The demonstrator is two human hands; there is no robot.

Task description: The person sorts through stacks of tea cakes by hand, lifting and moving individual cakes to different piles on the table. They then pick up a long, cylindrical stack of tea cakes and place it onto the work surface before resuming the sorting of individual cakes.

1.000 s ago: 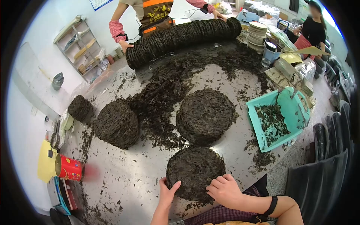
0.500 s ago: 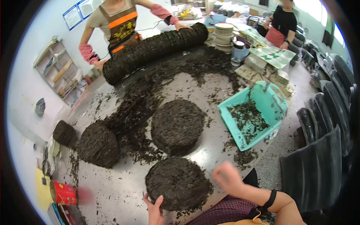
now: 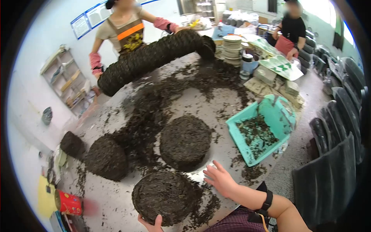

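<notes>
A thick, round, dark cake [image 3: 164,197] of pressed, leafy-looking material sits on the table nearest me, a little tilted. My left hand [image 3: 152,225] grips its near edge, thumb on top and fingers partly hidden beneath. To its right, my right hand [image 3: 221,179] hovers over the table with fingers spread and nothing in it. A second round cake [image 3: 185,143] lies just beyond that hand, apart from it. Loose dark crumbs [image 3: 205,205] are scattered on the tabletop beside the near cake.
Across the table, a person [image 3: 129,34] holds a long stack of dark discs [image 3: 148,58]. A turquoise bin [image 3: 237,135] with crumbs stands at the right. More dark cakes [image 3: 106,160] and a red tin [image 3: 69,202] are left. Another person [image 3: 291,29] stands farther back.
The near cake has shifted left with my left hand. My right hand has moved forward and left, and its fingers have opened out. Across the table, the disc stack has tilted and bends at its right end.
</notes>
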